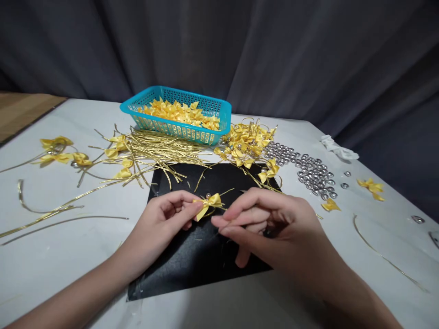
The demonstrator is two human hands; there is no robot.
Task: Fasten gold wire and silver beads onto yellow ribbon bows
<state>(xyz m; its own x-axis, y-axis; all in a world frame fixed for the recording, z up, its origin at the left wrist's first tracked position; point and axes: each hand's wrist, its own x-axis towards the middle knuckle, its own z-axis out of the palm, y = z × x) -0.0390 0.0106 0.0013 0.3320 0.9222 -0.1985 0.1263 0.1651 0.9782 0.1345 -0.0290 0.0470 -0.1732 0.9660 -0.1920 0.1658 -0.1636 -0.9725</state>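
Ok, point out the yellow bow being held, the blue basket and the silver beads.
yellow bow [210,201]: head view, right loop.
blue basket [178,129]: head view, front wall.
silver beads [310,173]: head view, middle of pile.

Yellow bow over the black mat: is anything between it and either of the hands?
Nothing visible. The left hand pinches the yellow bow directly, and the right hand sits just beside it, fingertips at a thin gold wire, above the black mat.
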